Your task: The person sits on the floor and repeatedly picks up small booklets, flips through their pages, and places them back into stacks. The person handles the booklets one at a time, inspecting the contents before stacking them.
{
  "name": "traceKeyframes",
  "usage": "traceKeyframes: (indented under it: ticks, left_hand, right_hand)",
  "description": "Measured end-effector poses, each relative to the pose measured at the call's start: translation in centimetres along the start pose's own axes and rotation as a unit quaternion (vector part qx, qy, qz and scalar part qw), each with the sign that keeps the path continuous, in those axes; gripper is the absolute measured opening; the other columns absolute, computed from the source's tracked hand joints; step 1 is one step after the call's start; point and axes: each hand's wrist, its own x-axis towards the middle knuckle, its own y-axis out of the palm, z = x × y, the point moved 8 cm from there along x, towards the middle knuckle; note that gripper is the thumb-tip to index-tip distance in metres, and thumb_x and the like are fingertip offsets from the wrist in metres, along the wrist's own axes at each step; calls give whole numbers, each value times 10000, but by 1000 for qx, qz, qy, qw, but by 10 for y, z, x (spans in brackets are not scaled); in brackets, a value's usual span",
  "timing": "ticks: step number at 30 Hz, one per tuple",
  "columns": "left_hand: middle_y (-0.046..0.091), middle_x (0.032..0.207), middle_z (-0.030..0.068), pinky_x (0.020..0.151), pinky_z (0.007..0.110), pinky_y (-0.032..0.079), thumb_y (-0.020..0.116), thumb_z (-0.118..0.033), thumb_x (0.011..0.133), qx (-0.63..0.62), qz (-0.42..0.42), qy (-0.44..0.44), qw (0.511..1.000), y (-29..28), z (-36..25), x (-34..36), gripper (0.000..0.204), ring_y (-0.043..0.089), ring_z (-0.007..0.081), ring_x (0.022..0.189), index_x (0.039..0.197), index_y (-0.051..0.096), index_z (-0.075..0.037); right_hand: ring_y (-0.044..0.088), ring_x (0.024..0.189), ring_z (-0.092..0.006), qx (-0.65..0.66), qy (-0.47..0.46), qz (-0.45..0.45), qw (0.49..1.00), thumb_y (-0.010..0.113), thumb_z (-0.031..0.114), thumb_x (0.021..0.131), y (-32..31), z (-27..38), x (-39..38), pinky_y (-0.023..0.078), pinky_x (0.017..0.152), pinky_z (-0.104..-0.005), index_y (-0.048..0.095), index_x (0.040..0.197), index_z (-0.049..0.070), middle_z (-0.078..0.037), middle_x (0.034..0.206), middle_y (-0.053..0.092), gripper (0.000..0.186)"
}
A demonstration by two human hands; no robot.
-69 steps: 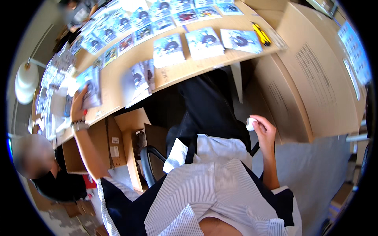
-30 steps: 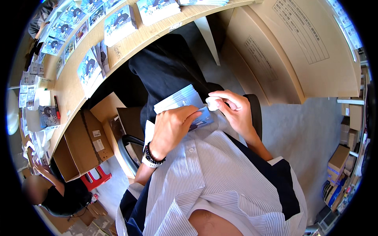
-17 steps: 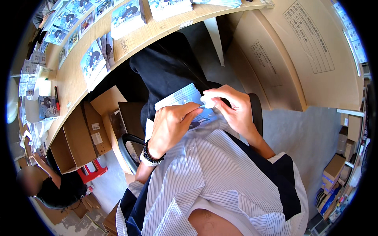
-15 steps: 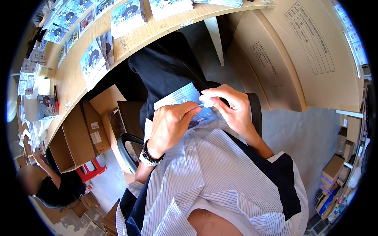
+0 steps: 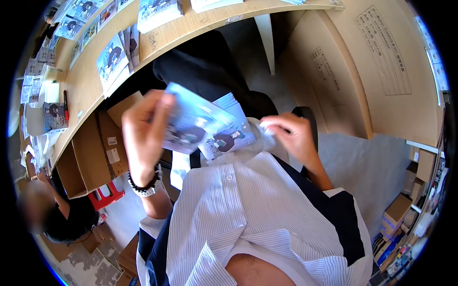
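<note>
My left hand is raised to the left of my lap, thumb and fingers pinching the edge of a blue printed card, smeared by motion. On my lap lies a fanned stack of similar cards, showing a dark-clad figure; the held card partly covers it. My right hand hovers just right of the stack, its fingers closed on a small white thing whose kind I cannot make out.
A curved-looking wooden table edge runs ahead, with card stacks and a red-and-black marker. Cardboard boxes stand below left, large cartons at right. A person sits at far left near a red stool.
My hands were together over the stack, with the white thing between them. The left has swung left and up with one card; the right has moved slightly right and down, keeping the white thing.
</note>
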Motion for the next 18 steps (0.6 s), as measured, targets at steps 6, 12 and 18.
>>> traceKeyframes:
  ticks: [6,12,18]
  left_hand:
    - [737,1006,150,655,288,564,651,-141,988,21,180,-14,983,96,24,-30,175,734,237,804,1038,743,-1]
    - [665,1093,119,622,291,564,880,-176,777,156,182,0,971,114,25,-24,385,715,257,779,1098,702,-60]
    - [632,980,88,663,347,534,876,-172,764,208,174,117,955,122,-3,-23,260,606,245,879,969,743,-84]
  right_hand:
    - [633,714,-134,-13,14,-65,998,720,20,895,-31,-1,23,487,629,-256,748,1106,36,-100,911,736,214]
    - [692,774,-155,11,20,-50,999,711,31,906,-15,-1,23,508,652,-247,746,1103,26,-108,923,740,200]
    - [695,787,-161,41,13,-49,998,707,19,904,-5,3,26,520,671,-255,744,1109,24,-117,932,741,208]
